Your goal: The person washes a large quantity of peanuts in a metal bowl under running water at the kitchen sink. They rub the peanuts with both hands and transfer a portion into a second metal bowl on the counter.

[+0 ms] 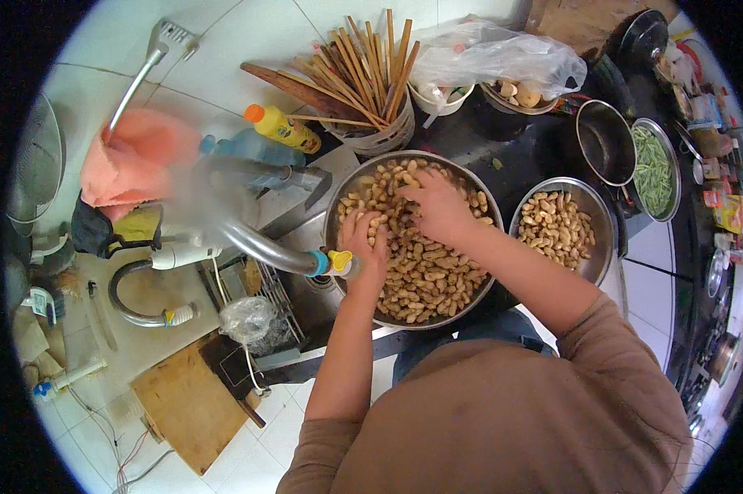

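A wide steel basin (498, 210) full of unshelled peanuts (430, 281) stands in front of me, wet-looking and heaped toward the near side. Inside its left part is my left hand (364, 247), fingers curled around a few peanuts. My right hand (440, 207) reaches into the far middle of the heap. Its fingertips are down among the peanuts, so whether it grips any is hidden. To the right, a smaller steel bowl (604, 216) contains more unshelled peanuts (553, 228), lighter in colour.
A curved metal faucet (266, 250) with a yellow-tipped nozzle overhangs the basin's left rim. Behind stand a basket of wooden sticks (371, 139) and a yellow bottle (285, 129). At right are a dark pot (606, 142) and a bowl of cut green vegetables (652, 170).
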`<state>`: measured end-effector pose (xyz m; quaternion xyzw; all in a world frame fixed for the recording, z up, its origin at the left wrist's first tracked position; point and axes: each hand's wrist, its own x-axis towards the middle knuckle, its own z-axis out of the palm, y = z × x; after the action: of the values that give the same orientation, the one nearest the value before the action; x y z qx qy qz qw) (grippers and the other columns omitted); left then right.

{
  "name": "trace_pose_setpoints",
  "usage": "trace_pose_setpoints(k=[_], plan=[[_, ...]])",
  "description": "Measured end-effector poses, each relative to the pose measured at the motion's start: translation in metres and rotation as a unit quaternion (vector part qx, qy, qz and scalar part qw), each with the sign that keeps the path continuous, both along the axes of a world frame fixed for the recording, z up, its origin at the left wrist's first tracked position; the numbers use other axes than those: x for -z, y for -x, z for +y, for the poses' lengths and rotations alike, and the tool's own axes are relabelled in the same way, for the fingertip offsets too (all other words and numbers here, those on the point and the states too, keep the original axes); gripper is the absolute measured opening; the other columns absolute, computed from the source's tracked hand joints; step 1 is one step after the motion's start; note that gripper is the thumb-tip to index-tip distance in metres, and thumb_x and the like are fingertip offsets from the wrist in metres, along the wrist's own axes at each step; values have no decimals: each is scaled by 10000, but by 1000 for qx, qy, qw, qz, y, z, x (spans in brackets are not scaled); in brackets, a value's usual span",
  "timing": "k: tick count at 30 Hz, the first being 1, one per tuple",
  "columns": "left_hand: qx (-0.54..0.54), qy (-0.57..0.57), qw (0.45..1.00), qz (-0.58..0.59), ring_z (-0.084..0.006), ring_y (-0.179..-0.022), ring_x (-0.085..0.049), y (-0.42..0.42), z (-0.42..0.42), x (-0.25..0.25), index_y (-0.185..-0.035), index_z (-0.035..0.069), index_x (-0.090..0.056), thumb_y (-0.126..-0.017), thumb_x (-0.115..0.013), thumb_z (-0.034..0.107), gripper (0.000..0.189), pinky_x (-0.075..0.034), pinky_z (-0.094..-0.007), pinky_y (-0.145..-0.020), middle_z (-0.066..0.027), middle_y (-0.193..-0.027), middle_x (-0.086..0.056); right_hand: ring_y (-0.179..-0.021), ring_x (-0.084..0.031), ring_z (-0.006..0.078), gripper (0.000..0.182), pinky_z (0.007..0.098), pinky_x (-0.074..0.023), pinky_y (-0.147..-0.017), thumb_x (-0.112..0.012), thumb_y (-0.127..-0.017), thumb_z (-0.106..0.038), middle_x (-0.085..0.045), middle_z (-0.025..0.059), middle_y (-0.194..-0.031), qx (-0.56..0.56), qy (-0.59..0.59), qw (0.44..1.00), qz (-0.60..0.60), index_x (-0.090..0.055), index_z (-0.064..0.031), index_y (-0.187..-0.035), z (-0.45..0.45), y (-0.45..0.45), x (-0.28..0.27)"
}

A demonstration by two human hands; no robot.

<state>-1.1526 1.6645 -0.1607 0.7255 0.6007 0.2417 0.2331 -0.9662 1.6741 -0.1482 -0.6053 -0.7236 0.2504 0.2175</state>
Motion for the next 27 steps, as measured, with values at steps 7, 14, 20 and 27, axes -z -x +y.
trace_pose_setpoints(k=[7, 14, 20, 27], plan=[[-11, 74, 990, 120, -451, -1259, -333, 13, 0, 31, -1334, 139, -482, -815, -658, 271, 564, -338, -486, -1032, -198, -1411, -367, -1172, -458, 356, 868, 444, -432, -955, -783, -656, -278, -407, 175, -1341, -6, 107, 991, -78, -364, -156, -1406, 14, -4, 13], [-26, 233, 927, 292, -408, -1010, -578, -19, 27, 39, -1062, -1, -597, -818, -638, 177, 304, -514, -447, -807, -253, -1275, -452, -923, -617, 366, 362, 435, -514, -789, -603, -741, -95, -599, 198, -1063, 10, 222, 974, -38, -588, -74, -1102, 32, 8, 88], [-83, 29, 990, 113, -387, -972, -593, -7, 14, 74, -1080, 113, -634, -693, -677, 73, 392, -498, -428, -810, -191, -1138, -562, -925, -625, 352, 436, 429, -521, -772, -591, -718, -25, -610, 188, -1040, 56, 135, 988, -40, -587, -99, -1147, 22, 12, 60], [-2, -8, 997, -76, -366, -1101, -512, -3, 1, 21, -1073, 100, -625, -661, -646, 5, 423, -423, -413, -942, -150, -1164, -544, -1103, -535, 339, 590, 437, -475, -882, -626, -682, -19, -539, 177, -1161, 68, 84, 994, 26, -542, -151, -1251, -6, 8, 2]])
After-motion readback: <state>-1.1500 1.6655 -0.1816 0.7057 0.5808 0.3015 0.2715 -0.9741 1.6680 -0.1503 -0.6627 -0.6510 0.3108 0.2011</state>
